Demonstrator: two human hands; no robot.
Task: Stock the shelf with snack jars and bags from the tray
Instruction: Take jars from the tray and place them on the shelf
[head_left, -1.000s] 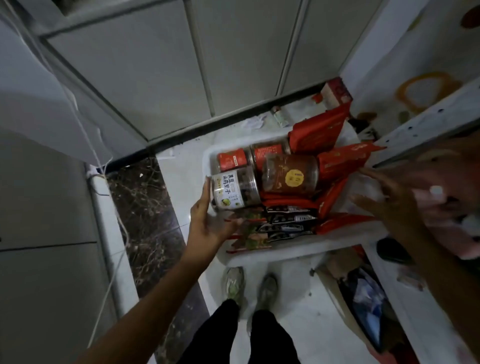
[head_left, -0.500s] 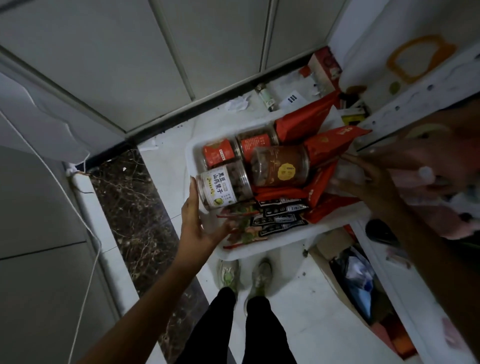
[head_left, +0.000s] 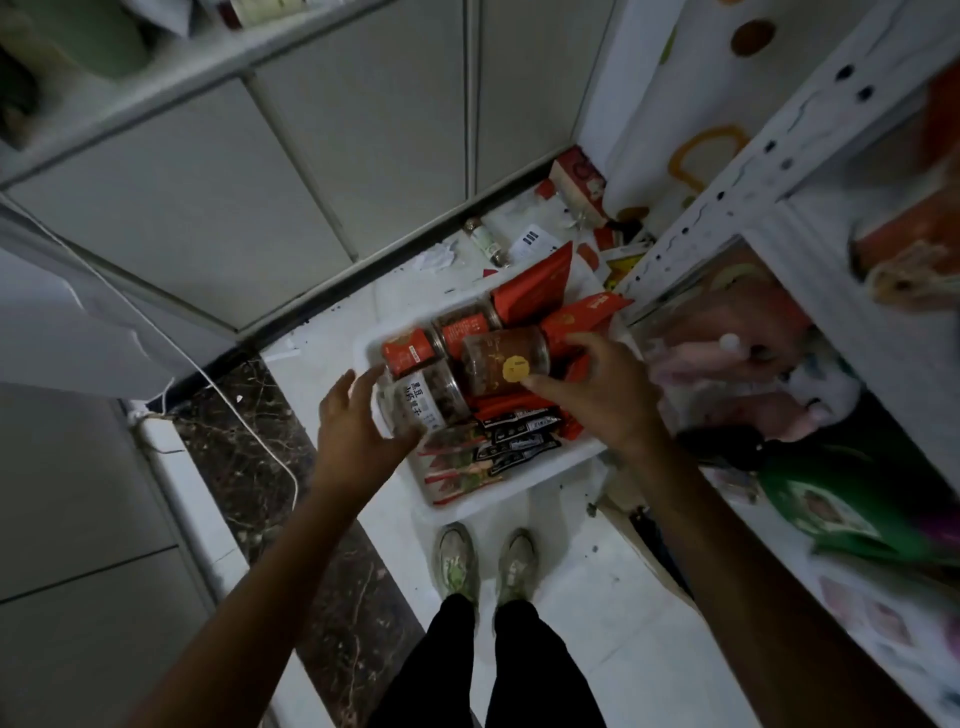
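Observation:
A white tray (head_left: 519, 486) sits on the floor in front of my feet. It holds several jars, red bags (head_left: 535, 283) and black sachets (head_left: 514, 436). My left hand (head_left: 353, 431) cups the end of the white-labelled jar (head_left: 431, 400), with the thumb under it and the fingers along its base. My right hand (head_left: 608, 395) reaches over the jar with the yellow sticker (head_left: 493, 358); its thumb sits by the sticker and its fingers curl round the jar's right end. Two red-labelled jars (head_left: 410, 351) lie behind them. The white metal shelf (head_left: 769, 182) stands at the right.
The shelf's lower levels hold pink packages (head_left: 727, 338) and a green bag (head_left: 831, 504). Cabinet doors (head_left: 260, 197) close off the far side. A white cable (head_left: 249, 421) trails over the dark marble strip at the left. Boxes and litter (head_left: 576, 182) lie behind the tray.
My right hand came away from the shelf and down onto the yellow-sticker jar. My left hand stayed at the white-labelled jar. The view swung upward and right.

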